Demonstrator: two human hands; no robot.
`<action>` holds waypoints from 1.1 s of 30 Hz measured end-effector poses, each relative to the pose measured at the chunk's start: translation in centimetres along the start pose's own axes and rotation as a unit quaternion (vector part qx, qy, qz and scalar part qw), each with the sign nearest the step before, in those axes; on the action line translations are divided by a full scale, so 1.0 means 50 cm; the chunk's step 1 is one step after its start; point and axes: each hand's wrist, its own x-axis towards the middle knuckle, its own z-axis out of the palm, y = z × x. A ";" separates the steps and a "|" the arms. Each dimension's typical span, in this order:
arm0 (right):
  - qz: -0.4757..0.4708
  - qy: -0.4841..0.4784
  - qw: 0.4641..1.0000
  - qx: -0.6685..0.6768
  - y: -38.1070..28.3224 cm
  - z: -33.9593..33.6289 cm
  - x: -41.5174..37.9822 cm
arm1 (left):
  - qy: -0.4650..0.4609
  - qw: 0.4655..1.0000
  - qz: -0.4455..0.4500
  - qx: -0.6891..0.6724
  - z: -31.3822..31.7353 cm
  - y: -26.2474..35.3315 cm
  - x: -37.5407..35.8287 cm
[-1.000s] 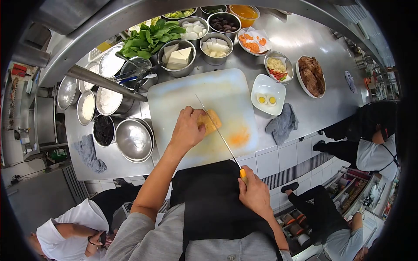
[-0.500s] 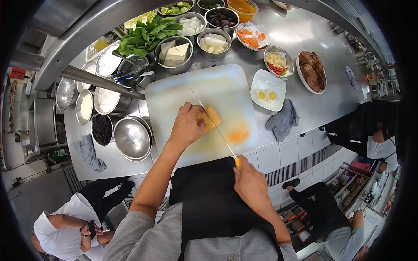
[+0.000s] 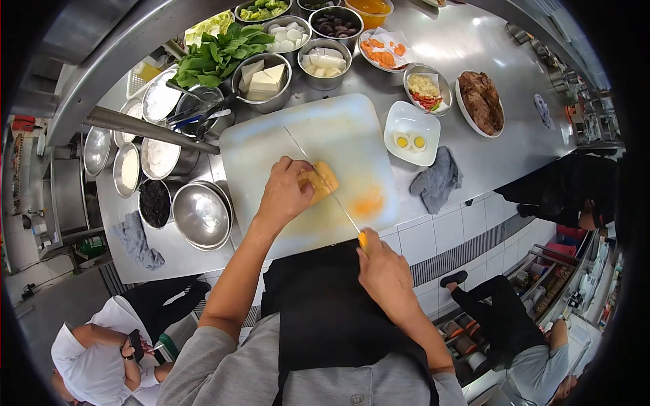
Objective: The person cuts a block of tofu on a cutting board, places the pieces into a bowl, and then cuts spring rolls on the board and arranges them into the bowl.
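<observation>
On the white cutting board [image 3: 369, 145] lies a golden-brown block of food [image 3: 328, 178]. My left hand [image 3: 283, 193] has its fingers curled over the block's left part, holding it against the board. A long knife [image 3: 346, 212] crosses the block diagonally, close beside my left fingertips, with its tip toward the far left of the board. My right hand [image 3: 386, 274] is wrapped round the knife's yellow handle, near the board's front edge. An orange stain [image 3: 367, 201] marks the board right of the block.
Behind the board stand bowls of tofu [image 3: 265, 84], white pieces [image 3: 325, 65] and leafy greens [image 3: 217, 57]. To the right are a dish with halved eggs [image 3: 412, 122], a grey cloth [image 3: 437, 179] and a meat plate [image 3: 467, 111]. Steel bowls [image 3: 200, 215] sit left. Other people [image 3: 105, 352] are nearby.
My right hand and the knife have slid slightly forward, away from me, across the block. My left hand stays on the block. The whole view has shifted a little.
</observation>
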 end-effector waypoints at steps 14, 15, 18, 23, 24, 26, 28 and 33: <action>-0.013 0.000 1.000 -0.019 -0.020 0.030 0.064 | 0.006 1.000 0.003 -0.003 0.003 -0.008 0.006; -0.004 -0.014 1.000 -0.017 -0.017 0.008 0.038 | 0.008 1.000 0.003 -0.009 0.005 -0.009 0.006; 0.020 -0.047 0.999 -0.011 0.000 -0.025 -0.040 | 0.010 1.000 -0.003 -0.020 0.005 -0.014 0.006; -0.001 0.003 1.000 0.006 0.011 0.085 0.058 | -0.003 0.999 -0.013 -0.031 0.000 0.002 0.006; -0.002 0.003 1.000 0.011 0.001 0.084 0.076 | -0.004 0.999 -0.015 -0.031 0.000 0.003 0.003; -0.004 0.006 1.000 0.021 -0.013 0.079 0.101 | -0.003 0.999 -0.015 -0.029 0.000 -0.002 0.007; -0.006 0.000 1.000 0.008 -0.001 0.045 0.047 | 0.000 0.999 -0.013 -0.036 0.006 -0.010 0.008; 0.031 -0.049 0.998 -0.004 0.037 -0.001 -0.073 | 0.006 0.999 -0.018 -0.044 0.008 -0.016 0.004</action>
